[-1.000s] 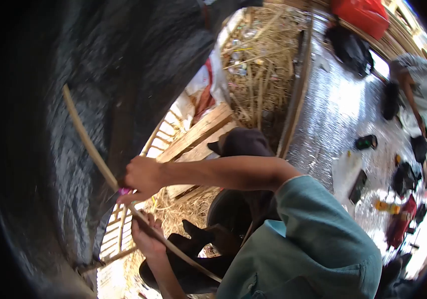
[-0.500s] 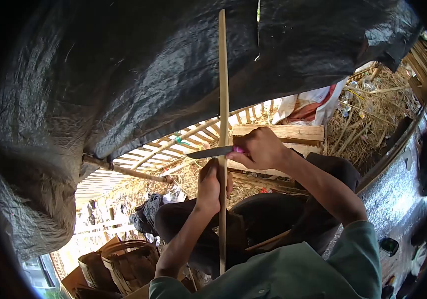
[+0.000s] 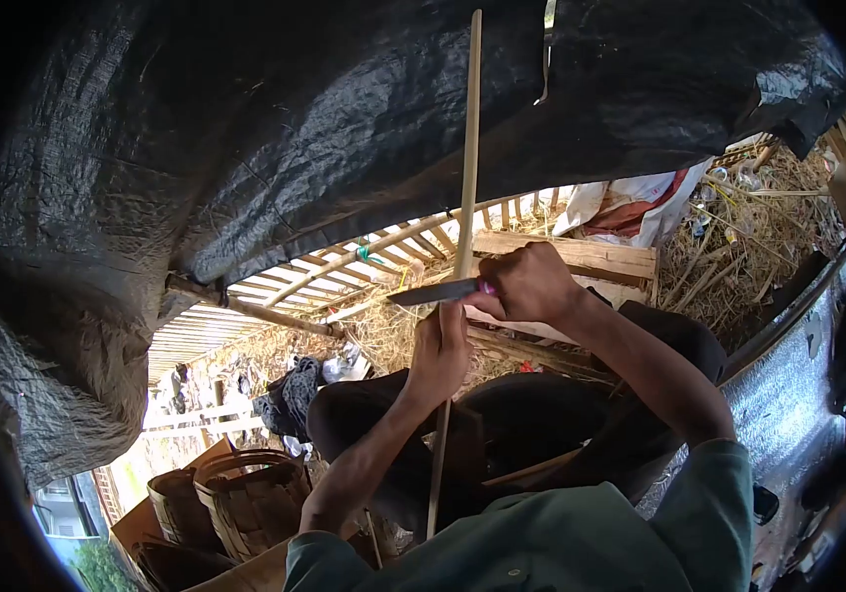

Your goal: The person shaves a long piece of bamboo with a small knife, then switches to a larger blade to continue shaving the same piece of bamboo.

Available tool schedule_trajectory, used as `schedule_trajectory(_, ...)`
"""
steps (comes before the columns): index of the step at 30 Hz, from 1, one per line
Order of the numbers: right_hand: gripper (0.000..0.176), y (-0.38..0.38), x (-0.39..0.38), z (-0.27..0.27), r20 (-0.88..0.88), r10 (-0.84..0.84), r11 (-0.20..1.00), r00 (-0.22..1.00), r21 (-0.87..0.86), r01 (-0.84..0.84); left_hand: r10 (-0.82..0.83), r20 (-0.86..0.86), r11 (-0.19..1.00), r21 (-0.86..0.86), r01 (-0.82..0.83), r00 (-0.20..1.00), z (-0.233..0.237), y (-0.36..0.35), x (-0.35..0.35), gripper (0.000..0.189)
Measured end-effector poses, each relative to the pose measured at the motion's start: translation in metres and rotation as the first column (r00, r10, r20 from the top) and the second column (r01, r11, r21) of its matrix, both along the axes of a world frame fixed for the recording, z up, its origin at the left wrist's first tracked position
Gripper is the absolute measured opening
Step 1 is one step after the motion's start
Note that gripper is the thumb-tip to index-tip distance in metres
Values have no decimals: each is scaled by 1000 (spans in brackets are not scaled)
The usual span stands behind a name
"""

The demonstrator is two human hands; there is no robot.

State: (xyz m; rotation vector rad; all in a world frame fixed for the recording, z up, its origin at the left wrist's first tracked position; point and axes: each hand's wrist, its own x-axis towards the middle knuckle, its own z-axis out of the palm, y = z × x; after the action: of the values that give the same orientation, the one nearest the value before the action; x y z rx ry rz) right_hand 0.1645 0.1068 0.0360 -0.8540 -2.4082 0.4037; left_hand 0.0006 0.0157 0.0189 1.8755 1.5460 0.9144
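A long pale bamboo strip [image 3: 470, 148] stands nearly upright in the head view, running from the black sheeting down to my lap. My left hand [image 3: 442, 350] is closed around it, just below the blade. In my right hand [image 3: 531, 284] is a knife [image 3: 435, 293], gripped by its pink handle. The dark blade points left and crosses the strip right above my left fingers. My right thumb lies close against the strip.
Black plastic sheeting [image 3: 364, 128] hangs ahead, above a bamboo slat fence [image 3: 275, 296]. Woven baskets [image 3: 250, 498] stand at lower left. Beyond my knees are a wooden beam [image 3: 566, 255], a white and red sack [image 3: 640, 202] and straw litter [image 3: 729, 227]. A shiny sheet [image 3: 788, 365] lies at right.
The strip's top has shifted right, so it now leans slightly. Both hands have moved a little right in view, the left turning around the strip. The knife stays across it.
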Motion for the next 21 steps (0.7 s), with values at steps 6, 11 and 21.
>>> schedule_trajectory(6, 62, 69, 29, -8, 149, -583, 771, 798, -208, 602, 43, -343, 949, 308, 69, 938, -5, -27, -10, 58)
schedule_trajectory(11, 71, 85, 72, -8, -110, -671, 730, 733, 76, 679, 221, 222, 965, -193, -180, 950, -48, -38, -27, 27)
schedule_trajectory(21, 39, 13, 43, 3, -163, -198, 963, 967, -218, 160, 400, 407, 865, -464, -191, 821, 22, -26, -7, 49)
